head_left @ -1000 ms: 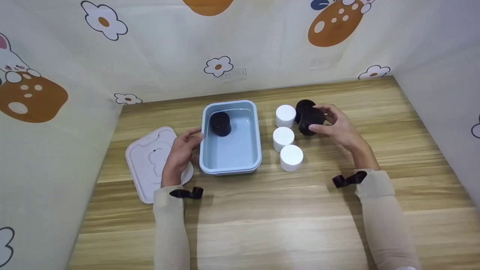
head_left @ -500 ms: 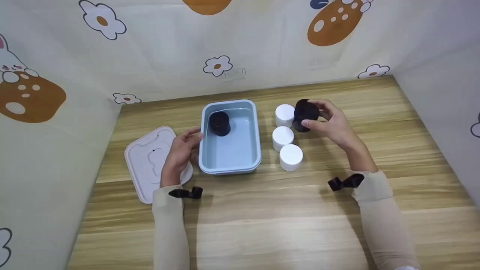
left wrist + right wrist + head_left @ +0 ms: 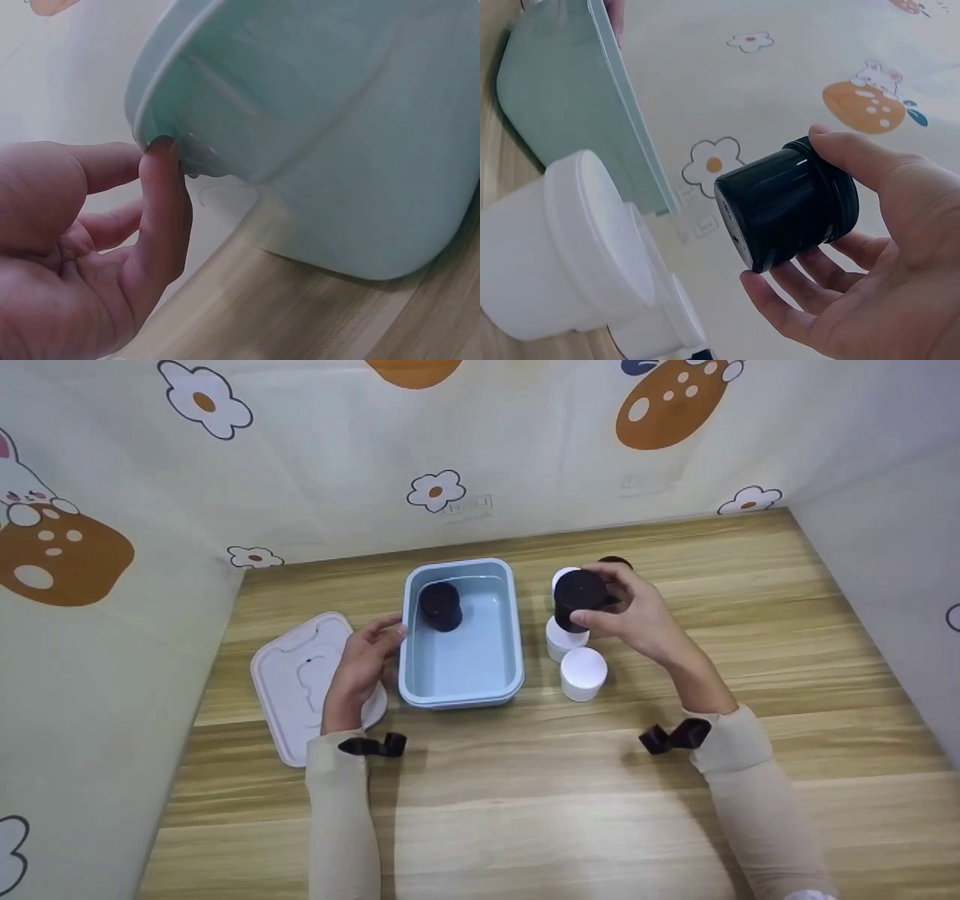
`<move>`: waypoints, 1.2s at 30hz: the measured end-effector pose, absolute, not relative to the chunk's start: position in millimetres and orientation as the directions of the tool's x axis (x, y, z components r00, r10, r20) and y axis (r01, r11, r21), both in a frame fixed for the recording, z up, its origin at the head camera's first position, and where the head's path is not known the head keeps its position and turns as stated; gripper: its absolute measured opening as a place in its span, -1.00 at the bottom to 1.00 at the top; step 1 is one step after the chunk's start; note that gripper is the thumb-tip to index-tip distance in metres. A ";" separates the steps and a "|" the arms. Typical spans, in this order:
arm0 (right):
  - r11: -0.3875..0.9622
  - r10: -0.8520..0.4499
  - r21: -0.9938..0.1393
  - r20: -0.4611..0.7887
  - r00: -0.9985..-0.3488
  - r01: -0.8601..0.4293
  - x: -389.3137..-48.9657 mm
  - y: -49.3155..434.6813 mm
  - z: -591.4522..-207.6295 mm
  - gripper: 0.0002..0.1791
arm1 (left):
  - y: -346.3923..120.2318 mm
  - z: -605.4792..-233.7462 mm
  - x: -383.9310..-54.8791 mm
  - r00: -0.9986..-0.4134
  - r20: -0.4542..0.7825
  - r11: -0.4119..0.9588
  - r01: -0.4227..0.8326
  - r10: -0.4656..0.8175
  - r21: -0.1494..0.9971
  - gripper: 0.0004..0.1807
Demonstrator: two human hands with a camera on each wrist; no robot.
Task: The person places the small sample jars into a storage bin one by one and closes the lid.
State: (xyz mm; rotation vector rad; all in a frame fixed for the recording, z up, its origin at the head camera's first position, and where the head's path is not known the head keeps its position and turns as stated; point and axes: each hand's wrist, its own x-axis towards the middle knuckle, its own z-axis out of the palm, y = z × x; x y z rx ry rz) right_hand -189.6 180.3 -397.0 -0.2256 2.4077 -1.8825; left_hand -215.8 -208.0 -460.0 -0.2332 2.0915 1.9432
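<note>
My right hand (image 3: 637, 619) grips a black lidded jar (image 3: 784, 206) between thumb and fingers, holding it above the white jars. In the right wrist view the jar lies tilted, a pale label on its base. My left hand (image 3: 365, 664) pinches the left rim of a light blue plastic tub (image 3: 469, 667), thumb and finger at the edge in the left wrist view. Inside the tub, toward its back left, sits another black jar (image 3: 441, 606). Several white jars (image 3: 583, 673) stand in a column right of the tub, the rear one partly hidden by the held jar.
A further black jar (image 3: 615, 561) peeks out behind my right hand, mostly hidden. Partly under my left forearm lies a pale pinkish lid (image 3: 281, 690) on the wooden table (image 3: 510, 795). Patterned cloth walls (image 3: 337, 495) enclose the table at the back and sides.
My right hand has lifted the black jar and moved it left, from beside the other black jar to over the white jars. The left hand and tub stay put.
</note>
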 end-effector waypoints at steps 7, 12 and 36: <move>0.270 -0.229 -0.960 0.007 -0.973 -0.070 -193.2 160.1 -386.9 -0.24 | -208.5 -459.3 -215.1 -0.951 -0.304 0.116 -0.296 0.059 0.948 -0.48; 0.305 -0.259 -0.948 0.011 -0.966 -0.093 -199.5 144.6 -380.8 -0.22 | -207.0 -459.6 -215.1 -0.953 -0.295 0.093 -0.288 0.072 0.953 -0.50; 0.428 -0.400 -0.902 -0.134 -0.907 -0.056 -214.6 75.6 -368.1 -0.23 | -207.1 -461.2 -216.5 -0.962 -0.267 0.125 -0.259 0.055 0.958 -0.50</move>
